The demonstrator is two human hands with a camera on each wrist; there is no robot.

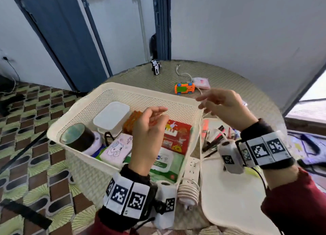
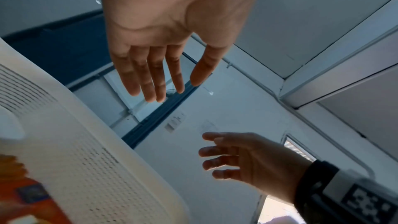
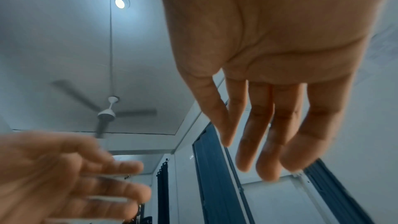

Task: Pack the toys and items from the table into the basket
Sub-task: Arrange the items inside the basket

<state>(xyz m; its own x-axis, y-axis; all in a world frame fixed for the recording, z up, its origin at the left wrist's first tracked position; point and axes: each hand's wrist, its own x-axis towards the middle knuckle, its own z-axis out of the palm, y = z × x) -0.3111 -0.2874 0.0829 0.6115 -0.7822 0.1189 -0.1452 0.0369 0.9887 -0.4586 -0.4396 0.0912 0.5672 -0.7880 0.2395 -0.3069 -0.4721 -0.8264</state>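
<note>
The cream perforated basket (image 1: pixel 141 91) stands on the left of the round woven table (image 1: pixel 238 79) and holds a tape roll (image 1: pixel 77 135), a white box (image 1: pixel 111 118), a pink pouch (image 1: pixel 118 146), a red book (image 1: pixel 176 135) and a wipes pack (image 1: pixel 165 164). My left hand (image 1: pixel 151 123) hovers above the basket, fingers straight and empty (image 2: pixel 172 77). My right hand (image 1: pixel 220 105) is raised past the basket's right rim, fingers spread and empty (image 3: pixel 258 142). A white cable (image 1: pixel 200 128) runs close under it to a power strip (image 1: pixel 192 165). An orange toy car (image 1: pixel 184 88) and a black-and-white toy car (image 1: pixel 155 67) lie behind.
A second pink pouch (image 1: pixel 202 82) and the cable's plug (image 1: pixel 177 67) lie at the back. Pens and markers (image 1: pixel 217 137) are heaped right of the basket, and a white board (image 1: pixel 229 190) sits near me. Patterned floor (image 1: pixel 35 111) drops away on the left.
</note>
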